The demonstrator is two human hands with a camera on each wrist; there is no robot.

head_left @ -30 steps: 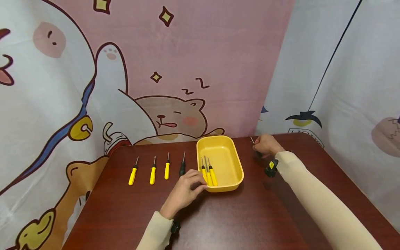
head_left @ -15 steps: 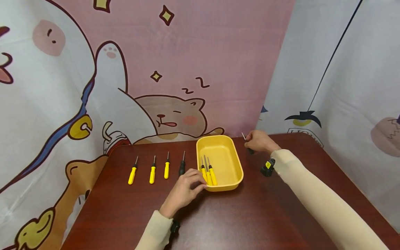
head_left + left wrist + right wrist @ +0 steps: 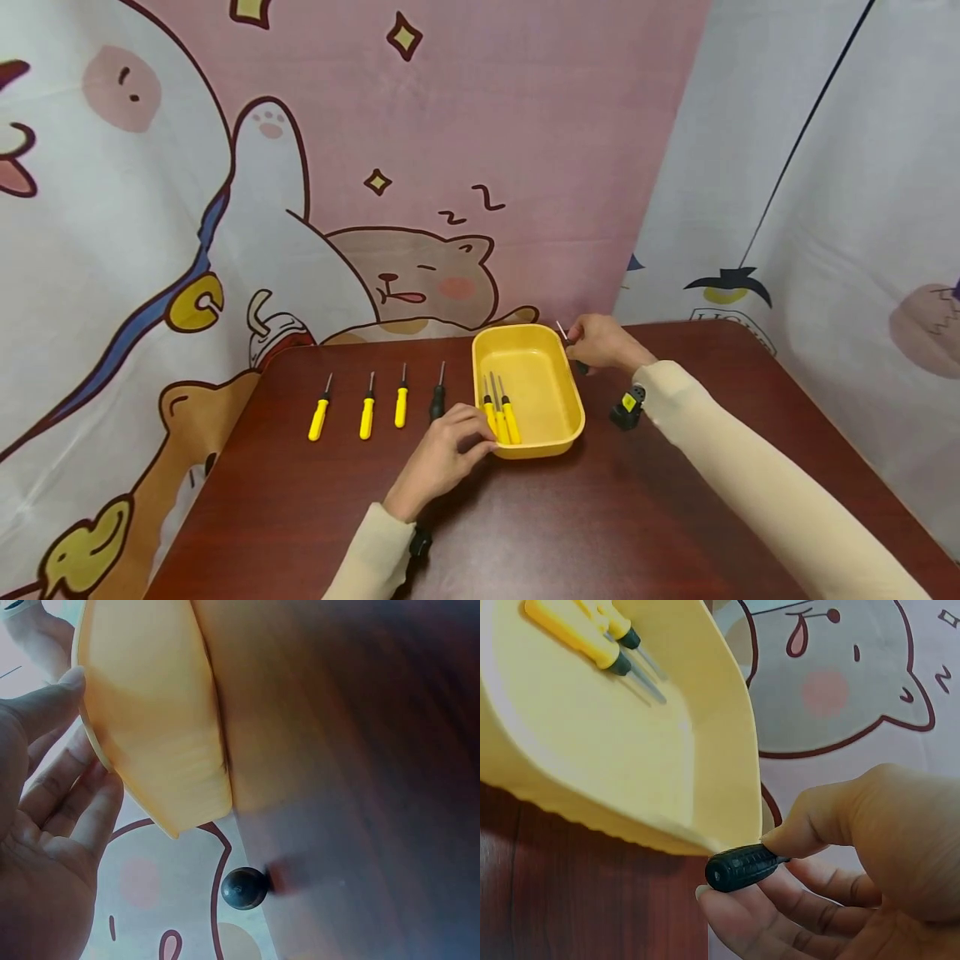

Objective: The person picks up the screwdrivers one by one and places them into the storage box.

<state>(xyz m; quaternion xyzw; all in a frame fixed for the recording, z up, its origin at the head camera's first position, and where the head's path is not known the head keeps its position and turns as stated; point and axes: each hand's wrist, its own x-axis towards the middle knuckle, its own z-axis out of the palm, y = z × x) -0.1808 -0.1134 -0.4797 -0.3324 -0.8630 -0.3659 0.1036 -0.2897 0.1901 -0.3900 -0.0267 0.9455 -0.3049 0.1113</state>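
My left hand (image 3: 444, 450) pinches the near left rim of a yellow plastic tray (image 3: 542, 392), thumb on one side and fingers on the other in the left wrist view. Inside the tray, at its left, lie several yellow-handled screwdrivers (image 3: 512, 425) with their shafts pointing away. Just beyond the tray's right rim, my right hand (image 3: 603, 346) holds a screwdriver by thumb and fingers. Its short black handle (image 3: 741, 868) shows in the right wrist view beside the tray's corner, while most of the shaft is hidden by the hand.
Left of the tray, a black-handled screwdriver (image 3: 437, 405) and yellow-handled screwdrivers (image 3: 318, 419) lie in a row on the dark red-brown table (image 3: 570, 533). A printed cartoon cloth (image 3: 525, 167) hangs behind the table and along its sides.
My right hand has moved left with the black-handled screwdriver, from the table's far right to the tray's right rim. The left hand and the tray have stayed in place.
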